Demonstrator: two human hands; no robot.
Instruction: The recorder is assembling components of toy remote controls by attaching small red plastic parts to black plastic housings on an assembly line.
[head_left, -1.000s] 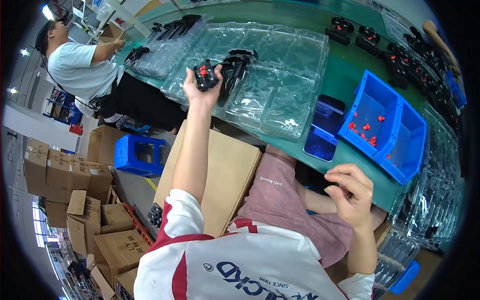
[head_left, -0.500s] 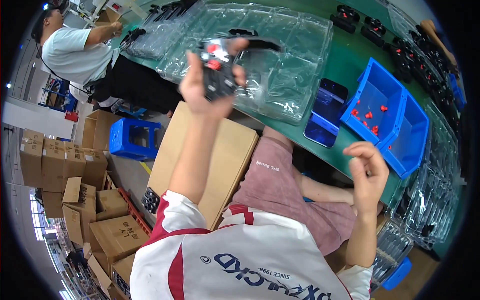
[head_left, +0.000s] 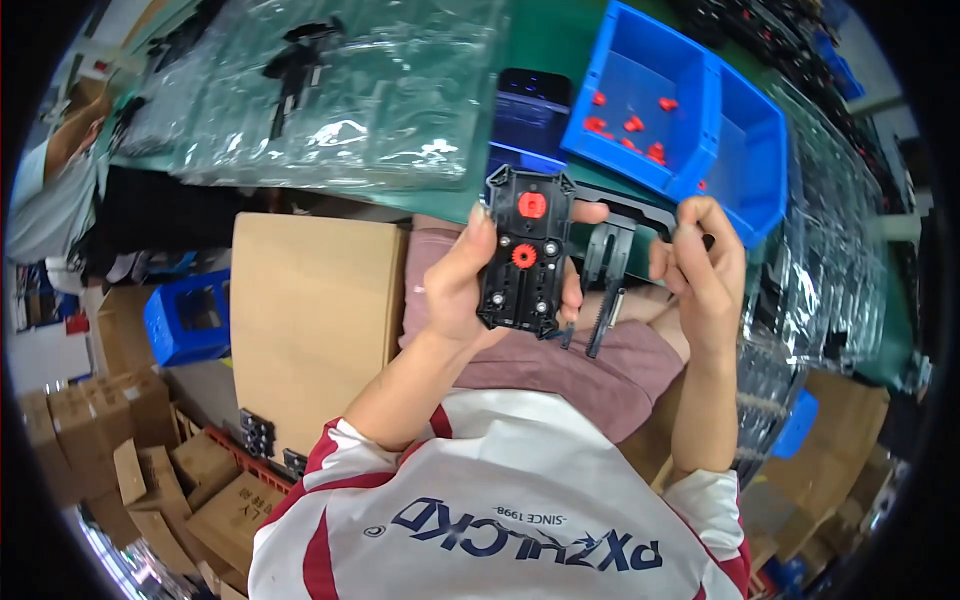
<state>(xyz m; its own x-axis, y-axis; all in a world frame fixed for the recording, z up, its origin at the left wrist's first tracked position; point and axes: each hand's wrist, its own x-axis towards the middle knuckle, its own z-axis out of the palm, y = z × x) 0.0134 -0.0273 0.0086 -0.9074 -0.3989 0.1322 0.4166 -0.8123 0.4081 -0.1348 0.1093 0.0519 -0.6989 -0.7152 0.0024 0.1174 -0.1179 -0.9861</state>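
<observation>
My left hand [head_left: 462,285] grips a black plastic housing [head_left: 522,290] by its sides, its open face turned up. A red gear [head_left: 524,256] sits mid-housing, below a round red part [head_left: 532,205]; several metal screw heads show around the gear. Beside the housing, at my left fingertips, hangs a black toothed bracket [head_left: 608,255] with long prongs; how it is held is partly hidden. My right hand [head_left: 705,265] is just right of the bracket, fingers curled and pressed together. A dark bit shows at its fingers, too small to name.
Blue bins [head_left: 690,110] with small red parts stand on the green table [head_left: 540,40]. A dark phone [head_left: 530,120] lies left of them. Clear plastic trays [head_left: 400,110] hold black parts [head_left: 298,65]. A cardboard box [head_left: 310,330] and blue stool [head_left: 188,318] stand at left.
My left hand has brought the black housing from over the clear trays down and right, in front of my body. My right hand has moved slightly up and left; the view has shifted right.
</observation>
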